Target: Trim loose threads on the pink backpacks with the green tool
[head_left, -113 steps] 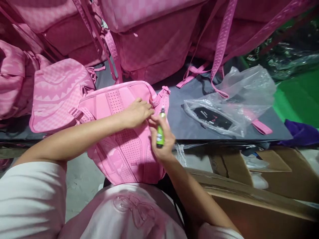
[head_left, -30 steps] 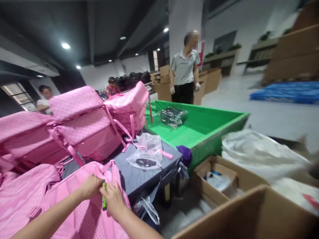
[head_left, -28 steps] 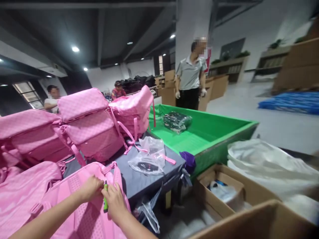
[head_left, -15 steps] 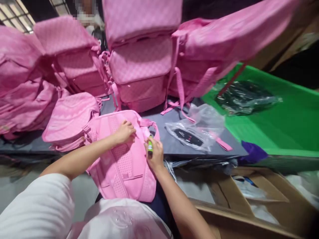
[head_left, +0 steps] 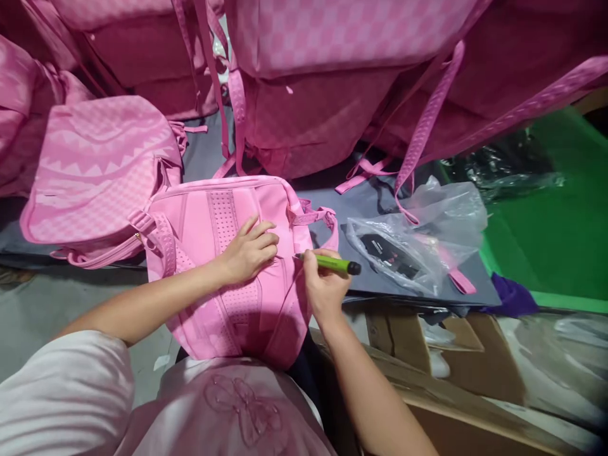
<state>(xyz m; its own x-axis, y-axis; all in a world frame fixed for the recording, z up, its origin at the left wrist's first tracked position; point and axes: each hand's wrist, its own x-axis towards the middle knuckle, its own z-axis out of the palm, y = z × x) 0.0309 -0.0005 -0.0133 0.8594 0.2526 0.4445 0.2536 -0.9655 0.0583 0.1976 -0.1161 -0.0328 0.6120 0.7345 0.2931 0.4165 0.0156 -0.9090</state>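
A pink backpack (head_left: 242, 316) leans between my body and the grey table, its strapped, padded back panel facing up. My left hand (head_left: 249, 250) lies on that panel, fingers slightly bent and pressing the fabric, with no object in it. In my right hand (head_left: 327, 282) is a green marker (head_left: 332, 263) with a black end. The marker's other end points left and meets the backpack's right side edge. A pink strap loop (head_left: 330, 228) sticks out just above the marker.
Pink bags (head_left: 332, 107) stand along the back, with another pink bag (head_left: 99, 164) at left. A clear plastic bag (head_left: 422, 234) with black items lies on the table (head_left: 204, 152). At right are a green bin (head_left: 560, 253), purple cloth (head_left: 515, 295) and cardboard boxes (head_left: 494, 367).
The view has shifted closer and lower over the table. My right hand has turned the marker from upright to nearly level, its tip against the backpack's side. My left hand stays on the panel.
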